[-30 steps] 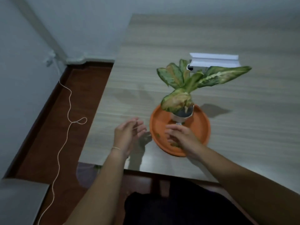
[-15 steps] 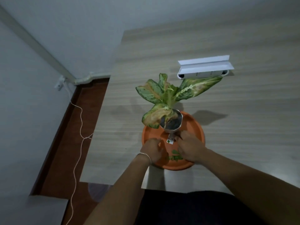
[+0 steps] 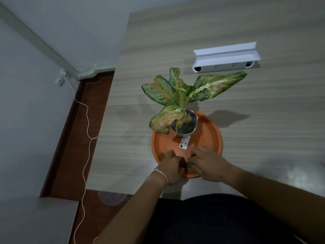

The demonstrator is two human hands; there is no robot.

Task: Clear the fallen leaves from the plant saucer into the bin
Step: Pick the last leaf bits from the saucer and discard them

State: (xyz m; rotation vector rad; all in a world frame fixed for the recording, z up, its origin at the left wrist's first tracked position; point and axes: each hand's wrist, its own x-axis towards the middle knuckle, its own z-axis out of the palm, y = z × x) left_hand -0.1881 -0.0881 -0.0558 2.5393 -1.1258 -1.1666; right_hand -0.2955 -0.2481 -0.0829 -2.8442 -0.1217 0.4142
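An orange plant saucer (image 3: 209,136) sits on the wooden table with a small white pot (image 3: 190,132) of a variegated plant (image 3: 177,95) on it. Both my hands are down in the saucer's near part. My left hand (image 3: 171,167) has its fingers curled downward, and what they hold is hidden. My right hand (image 3: 209,164) pinches small green fallen leaves (image 3: 190,164) that lie between the two hands. Another green leaf scrap (image 3: 161,155) lies by the saucer's left rim, beside my left fingers.
A white power strip (image 3: 223,65) lies on the table behind the plant. A white label (image 3: 183,143) lies in the saucer. The table's left edge drops to a brown floor with a thin white cord (image 3: 87,118). A round translucent shape (image 3: 112,198) shows under the table's near edge.
My left hand moved from outside the saucer into it, beside my right hand. Both hands have closed in around the green leaves. The view tilted further down.
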